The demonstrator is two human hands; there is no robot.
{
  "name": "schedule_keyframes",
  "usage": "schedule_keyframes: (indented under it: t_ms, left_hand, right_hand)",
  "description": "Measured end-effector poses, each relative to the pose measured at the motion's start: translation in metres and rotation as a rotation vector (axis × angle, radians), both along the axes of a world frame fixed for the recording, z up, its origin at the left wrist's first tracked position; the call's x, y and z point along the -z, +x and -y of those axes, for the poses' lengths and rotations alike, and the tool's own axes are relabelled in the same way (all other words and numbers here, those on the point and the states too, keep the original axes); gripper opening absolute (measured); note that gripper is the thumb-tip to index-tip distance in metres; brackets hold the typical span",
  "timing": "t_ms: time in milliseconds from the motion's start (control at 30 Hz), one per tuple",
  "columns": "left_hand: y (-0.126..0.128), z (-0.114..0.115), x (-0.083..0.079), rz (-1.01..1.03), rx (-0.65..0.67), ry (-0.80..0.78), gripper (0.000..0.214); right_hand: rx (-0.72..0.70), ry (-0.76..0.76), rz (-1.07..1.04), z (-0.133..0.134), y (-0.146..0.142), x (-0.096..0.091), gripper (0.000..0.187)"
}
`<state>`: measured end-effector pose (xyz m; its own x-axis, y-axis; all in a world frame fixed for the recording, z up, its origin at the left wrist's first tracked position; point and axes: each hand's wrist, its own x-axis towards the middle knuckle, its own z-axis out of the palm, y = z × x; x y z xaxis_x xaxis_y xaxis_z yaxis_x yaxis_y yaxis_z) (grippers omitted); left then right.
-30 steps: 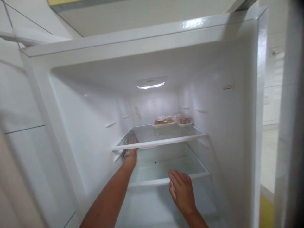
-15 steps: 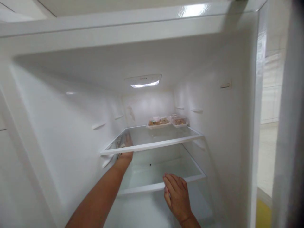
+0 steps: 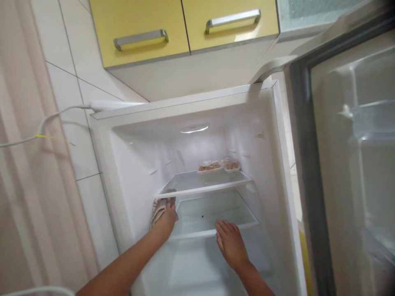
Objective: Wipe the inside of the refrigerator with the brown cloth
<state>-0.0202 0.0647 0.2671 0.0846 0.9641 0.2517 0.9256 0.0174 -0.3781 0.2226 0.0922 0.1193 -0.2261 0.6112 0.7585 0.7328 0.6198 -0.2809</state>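
Note:
Inside an open refrigerator (image 3: 129, 164), my left hand (image 3: 167, 220) presses a striped cloth (image 3: 158, 211) against the left wall, just under the upper glass shelf (image 3: 185, 181). Its fingertips are partly hidden by that shelf's front trim. My right hand (image 3: 231, 242) is closed over the front edge of the lower glass shelf (image 3: 212, 209), fingers on top and thumb out of sight. A small dark speck (image 3: 203, 216) shows on or through this lower shelf.
Two wrapped food trays (image 3: 210, 166) sit at the back right of the upper shelf. The refrigerator door (image 3: 339, 164) stands open on the right. Yellow cabinets (image 3: 145, 24) hang above. A pinkish curtain (image 3: 27, 185) and a white cable (image 3: 61, 110) are at the left.
My view has pulled back, bringing the cabinets, door and curtain into sight. The left hand and cloth have come forward along the left wall. My right hand stays at the lower shelf's edge.

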Motion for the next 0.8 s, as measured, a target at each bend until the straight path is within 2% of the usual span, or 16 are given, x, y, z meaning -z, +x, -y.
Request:
schedule_keyframes:
  t_ms: [167,267,333,400,500,567,667,800]
  left_hand:
    - [-0.008,0.062,-0.001,-0.252,0.020,-0.119,0.055]
    - [-0.013,0.097,-0.009,-0.353,-0.013,-0.074,0.057]
    - [-0.016,0.113,-0.014,-0.388,-0.017,-0.030,0.058]
    - [-0.019,0.119,-0.016,-0.414,-0.008,-0.029,0.062]
    - [-0.023,0.107,-0.011,-0.405,-0.025,-0.033,0.066]
    - [-0.024,0.089,-0.004,-0.382,-0.052,-0.043,0.069]
    - [-0.027,0.057,0.009,-0.359,-0.124,-0.007,0.061]
    - [-0.034,0.015,0.025,-0.327,-0.142,0.062,0.058]
  right_hand:
    - [-0.018,0.012,0.004,-0.001,0.004,0.000,0.035]
    - [-0.009,0.116,-0.008,-0.003,0.003,0.003,0.035]
    - [0.004,0.184,-0.018,-0.003,0.001,0.005,0.035]
    - [0.023,0.224,-0.029,-0.002,-0.001,0.005,0.033]
    - [0.120,0.246,-0.053,-0.003,0.002,0.003,0.027]
    - [0.237,0.249,-0.051,-0.006,0.010,0.004,0.027]
    - [0.400,0.254,-0.021,-0.015,0.028,0.011,0.029]
    - [0.423,0.270,-0.013,-0.025,0.046,0.026,0.025]
